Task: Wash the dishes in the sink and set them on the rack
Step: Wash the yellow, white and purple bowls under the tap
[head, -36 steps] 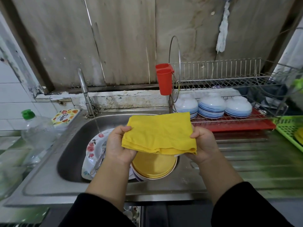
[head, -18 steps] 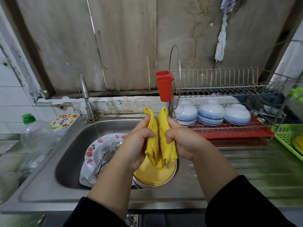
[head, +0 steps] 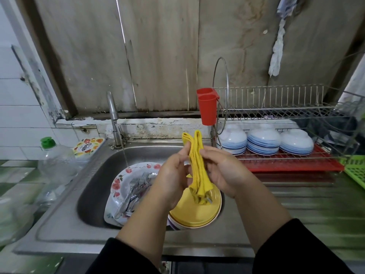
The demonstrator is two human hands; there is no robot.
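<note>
- Yellow cloth [head: 198, 171] hangs folded lengthwise between your hands, above the sink [head: 94, 175].
- Your left hand [head: 173, 175] and right hand [head: 225, 171] both pinch it, fingers curled round the fabric.
- Dishes wait unwashed: a yellow plate [head: 194, 211] stacked beside a floral plate [head: 120, 186] carrying what looks like cutlery.
- Water runs from the tap [head: 113, 115]; a dangling wet cloth could drip onto the tabletop.
- Bowls [head: 263, 141] crowd the rack [head: 276, 107]; a slippery plate may knock them.
</note>
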